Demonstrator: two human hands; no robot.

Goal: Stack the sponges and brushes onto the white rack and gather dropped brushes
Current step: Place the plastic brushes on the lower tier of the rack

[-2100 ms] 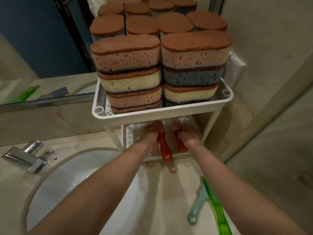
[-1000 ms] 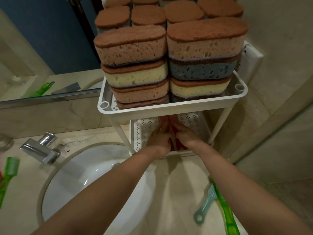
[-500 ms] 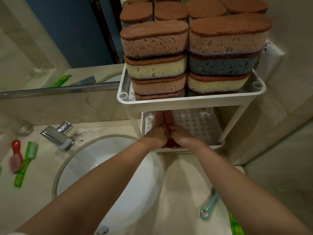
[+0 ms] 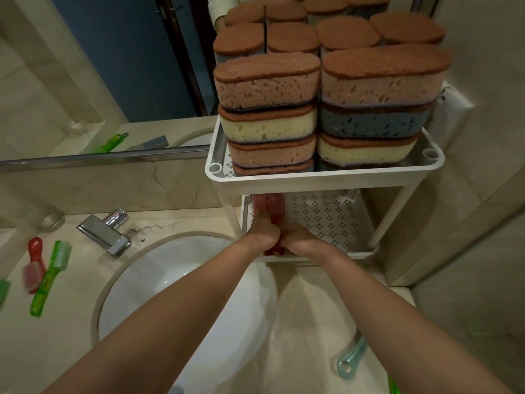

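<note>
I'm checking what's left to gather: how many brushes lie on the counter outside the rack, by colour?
Red brush: 1
Green brush: 1
Teal brush: 1
Total: 3
Cut off, not counted: green bit at the left edge, green bit at the bottom edge.

A beige marble counter (image 4: 56, 342) holds a white sink (image 4: 159, 277) and chrome faucet (image 4: 105, 232). A mirror (image 4: 85, 66) hangs behind, beige tiles (image 4: 485, 66) at right.

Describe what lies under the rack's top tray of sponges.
Under the top tray, two red brushes lie on the perforated lower shelf, held by the left hand and right hand. Their handles are mostly covered.
</note>
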